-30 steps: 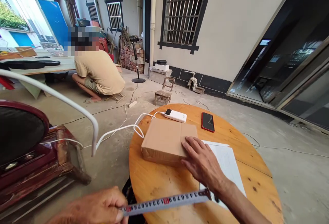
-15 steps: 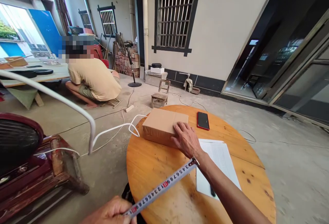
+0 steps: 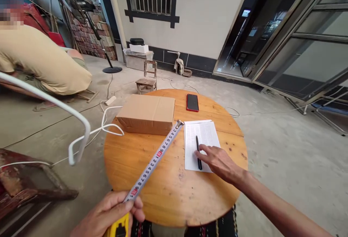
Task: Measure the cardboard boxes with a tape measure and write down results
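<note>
A round wooden table (image 3: 174, 193) stands on a bare concrete floor, with one cardboard box (image 3: 148, 113) toward its far left, one red-edged phone (image 3: 192, 102) at the far rim, and one sheet of paper (image 3: 202, 135) right of centre. A single black pen (image 3: 198, 151) lies lengthwise on the sheet. A tape measure (image 3: 119, 228) with a yellow case sits in the left hand (image 3: 108, 215) at the near edge; its blade (image 3: 154, 159) runs diagonally up across the tabletop, the hooked end touching the box's near right corner. Nothing lies across the blade's line.

The left hand is curled closed around the case, thumb pressing the blade where it leaves the housing. The right hand (image 3: 219, 160) reaches in from the lower right, forearm stretched low over the table, fingers loosely spread and gripping nothing, their tips touching the pen and the paper.

Behind the table stands one small wooden stool (image 3: 146, 81). A white cable (image 3: 108, 128) loops off the table's left rim to the floor. At far left a person in a tan shirt (image 3: 40, 62) crouches, well apart from the table. A bent white tube (image 3: 54, 102) crosses the left foreground.
</note>
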Demonstrator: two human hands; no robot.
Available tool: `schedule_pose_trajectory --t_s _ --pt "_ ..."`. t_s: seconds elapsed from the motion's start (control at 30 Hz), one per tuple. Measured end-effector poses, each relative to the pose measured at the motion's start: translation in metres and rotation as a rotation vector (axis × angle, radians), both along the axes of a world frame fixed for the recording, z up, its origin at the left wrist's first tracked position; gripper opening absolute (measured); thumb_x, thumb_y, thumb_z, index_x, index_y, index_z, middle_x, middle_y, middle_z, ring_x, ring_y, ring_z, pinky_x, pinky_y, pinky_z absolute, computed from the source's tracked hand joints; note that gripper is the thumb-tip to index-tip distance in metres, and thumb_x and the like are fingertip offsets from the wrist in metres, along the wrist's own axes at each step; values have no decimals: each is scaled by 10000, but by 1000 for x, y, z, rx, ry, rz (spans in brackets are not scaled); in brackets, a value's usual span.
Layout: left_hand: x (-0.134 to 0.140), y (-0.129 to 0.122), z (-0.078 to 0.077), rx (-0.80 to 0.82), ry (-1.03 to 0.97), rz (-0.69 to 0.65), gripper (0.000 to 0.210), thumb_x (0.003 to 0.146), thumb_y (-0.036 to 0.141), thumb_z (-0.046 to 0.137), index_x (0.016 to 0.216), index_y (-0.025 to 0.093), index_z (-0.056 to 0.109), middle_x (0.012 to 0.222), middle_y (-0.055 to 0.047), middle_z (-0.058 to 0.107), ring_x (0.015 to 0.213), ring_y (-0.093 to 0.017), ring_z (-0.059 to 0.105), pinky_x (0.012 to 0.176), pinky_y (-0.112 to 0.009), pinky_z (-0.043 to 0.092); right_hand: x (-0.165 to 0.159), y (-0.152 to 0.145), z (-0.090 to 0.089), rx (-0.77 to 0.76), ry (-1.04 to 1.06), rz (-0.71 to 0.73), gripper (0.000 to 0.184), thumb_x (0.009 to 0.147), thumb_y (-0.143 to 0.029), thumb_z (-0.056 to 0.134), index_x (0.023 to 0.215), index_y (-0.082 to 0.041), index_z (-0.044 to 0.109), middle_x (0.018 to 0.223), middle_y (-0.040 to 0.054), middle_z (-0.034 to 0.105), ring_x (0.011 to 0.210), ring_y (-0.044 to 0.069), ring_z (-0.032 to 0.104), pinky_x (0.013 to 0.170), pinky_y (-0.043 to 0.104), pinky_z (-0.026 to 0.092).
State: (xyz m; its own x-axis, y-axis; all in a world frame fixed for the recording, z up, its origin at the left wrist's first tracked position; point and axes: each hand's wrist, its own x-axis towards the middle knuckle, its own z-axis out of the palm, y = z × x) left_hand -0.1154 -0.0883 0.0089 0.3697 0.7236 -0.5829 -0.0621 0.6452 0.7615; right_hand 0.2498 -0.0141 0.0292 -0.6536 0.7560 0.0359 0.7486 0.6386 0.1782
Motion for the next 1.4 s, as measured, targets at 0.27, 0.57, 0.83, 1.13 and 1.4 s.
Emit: schedule_pose_trajectory --t_s 0.27,0.57,0.83,1.13,1.4 --pt "66 21 11 19 -159 21 258 806 398 643 887 153 660 859 -89 733 555 -133 580 530 -240 433 13 10 -3 67 244 48 213 880 -84 425 978 -177 589 1035 98 667 657 149 597 635 301 449" --pt "102 38 5 3 -134 43 317 769 421 673 959 167 691 772 -49 717 556 -122 561 520 -211 390 38 -43 47 -34 1567 -530 260 925 -408 497 964 -211 663 951 49 664 652 147 626 583 285 461" --pt "126 50 4 107 -24 120 344 676 450 726 860 160 710 1186 -122 678 641 -170 641 604 -275 443 26 -36 -4 -102 2168 -676 449 837 -589 549 745 -177 705 687 17 631 564 123 577 611 286 478" --pt "135 53 6 154 -9 104 329 689 445 710 835 150 702 1224 -131 660 760 -227 684 650 -292 469 17 -45 -46 -283 2086 -880 400 840 -558 555 797 -190 707 737 41 683 704 195 640 725 343 508" --pt "127 47 10 211 32 111 303 760 444 648 851 159 699 1309 -103 606 619 -148 616 606 -284 454 23 -50 -29 -178 2089 -794 439 830 -592 553 780 -182 705 657 30 656 634 168 621 661 313 483"
